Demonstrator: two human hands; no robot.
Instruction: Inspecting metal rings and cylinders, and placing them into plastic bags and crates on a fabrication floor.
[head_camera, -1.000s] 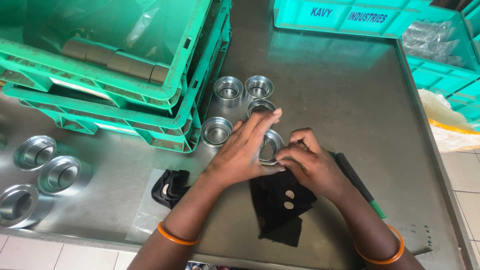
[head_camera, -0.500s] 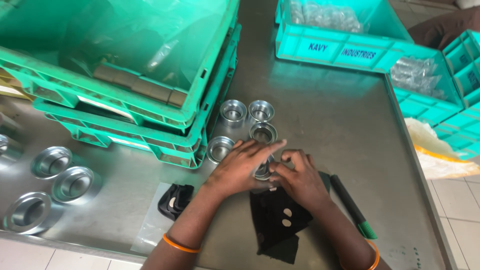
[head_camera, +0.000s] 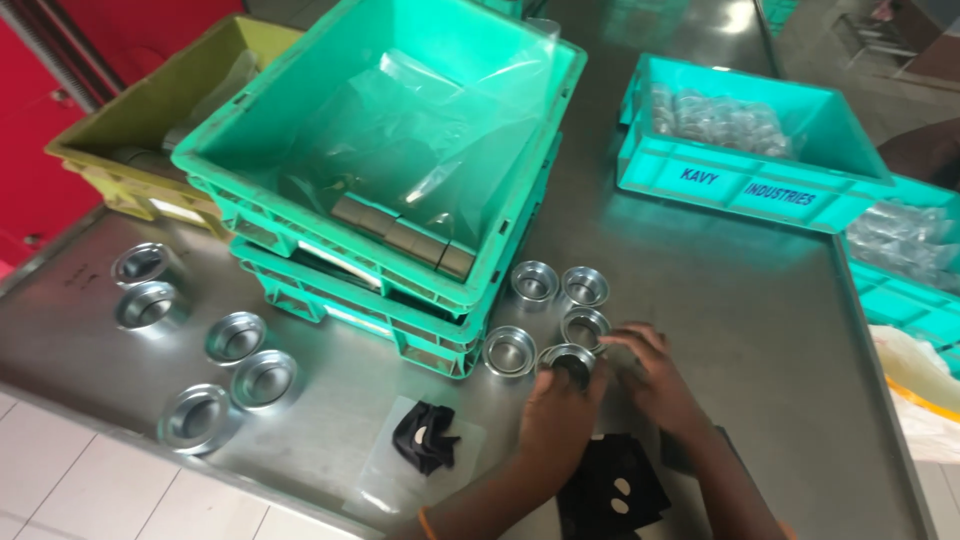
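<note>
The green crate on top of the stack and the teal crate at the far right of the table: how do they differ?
The green crate rests on another crate; the teal crate stands on the steel table. The green crate holds a loose clear plastic liner and a few dull blocks; the teal crate is heaped with shiny metal parts. The green crate sits turned at an angle and nearer the hands. Both are open-topped plastic bins.

Both hands, left hand (head_camera: 556, 412) and right hand (head_camera: 655, 378), grip a shiny metal cup (head_camera: 568, 357) beside stacked green crates (head_camera: 400, 215).

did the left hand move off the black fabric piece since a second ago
Yes: the left hand now holds a shiny metal cup closer to the stacked green plastic crates, beyond the black fabric piece.
</note>
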